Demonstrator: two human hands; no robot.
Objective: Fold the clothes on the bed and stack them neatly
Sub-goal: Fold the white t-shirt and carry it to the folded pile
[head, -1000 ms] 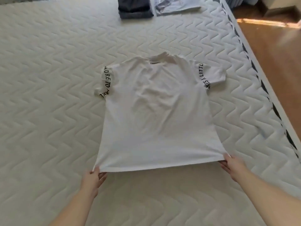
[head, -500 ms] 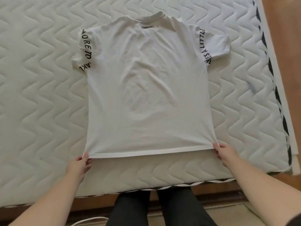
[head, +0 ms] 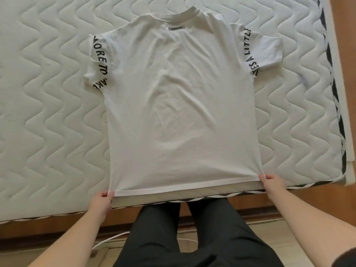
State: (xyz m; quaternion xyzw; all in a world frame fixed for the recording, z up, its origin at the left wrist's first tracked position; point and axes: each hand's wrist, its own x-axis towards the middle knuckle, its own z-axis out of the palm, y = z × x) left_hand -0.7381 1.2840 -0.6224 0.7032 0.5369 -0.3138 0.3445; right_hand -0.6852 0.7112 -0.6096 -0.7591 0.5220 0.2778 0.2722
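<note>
Since a moment ago the white T-shirt has been drawn closer to the mattress's near edge, its hem now just short of it. Left hand and right hand each pinch a hem corner, arms outstretched. Smooth, lightly creased cloth (black lettering along both sleeves) lies flat on wavy quilting.

Quilted mattress; white T-shirt spread flat on it.
</note>
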